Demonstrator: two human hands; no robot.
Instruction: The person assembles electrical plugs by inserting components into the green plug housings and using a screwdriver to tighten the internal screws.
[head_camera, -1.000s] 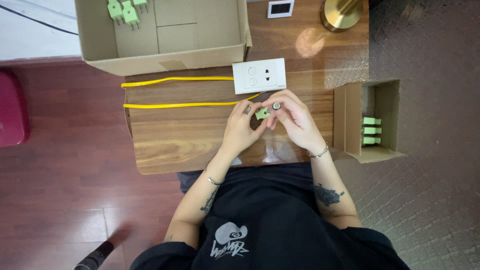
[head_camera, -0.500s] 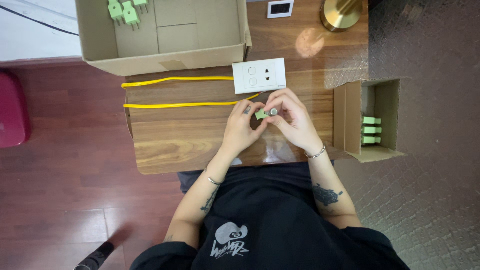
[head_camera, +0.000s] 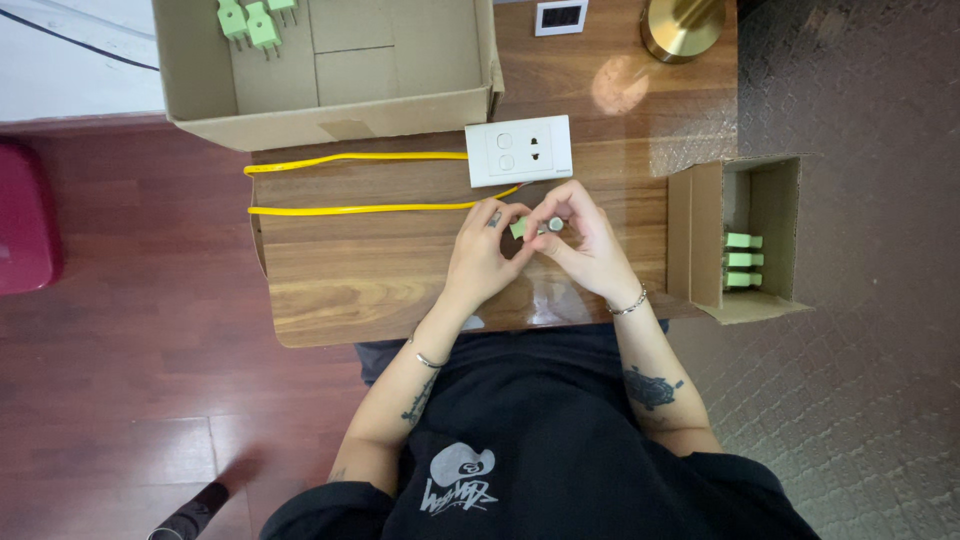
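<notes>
Change: hardly anything has moved since the earlier frames; both hands stay over the same spot on the table and the green piece has turned only slightly between the fingers.
Grip: left hand (head_camera: 485, 262) pinches the small green plug (head_camera: 520, 229) by its body; right hand (head_camera: 590, 250) closes its fingertips on a small grey metal part (head_camera: 553, 225) at the plug's end.
Place: the plug is held just above the wooden table (head_camera: 380, 280), near the white socket plate (head_camera: 519, 150) and the end of the yellow cable (head_camera: 350, 208).
Doing it well: judging by the pose, steadying the plug in the left hand and working the metal part with the right, wrists close to the table, should keep the small pieces from slipping.
Around: large cardboard box (head_camera: 330, 70) with more green plugs (head_camera: 255, 22) at the far edge; small cardboard box (head_camera: 740, 240) with a green row (head_camera: 743, 259) inside, on the right.
Hard to see: fingers cover most of the plug, so its pins and what the metal part is cannot be told; a brass lamp base (head_camera: 685, 25) and a small dark-faced device (head_camera: 561, 15) are cut off at the top edge.
</notes>
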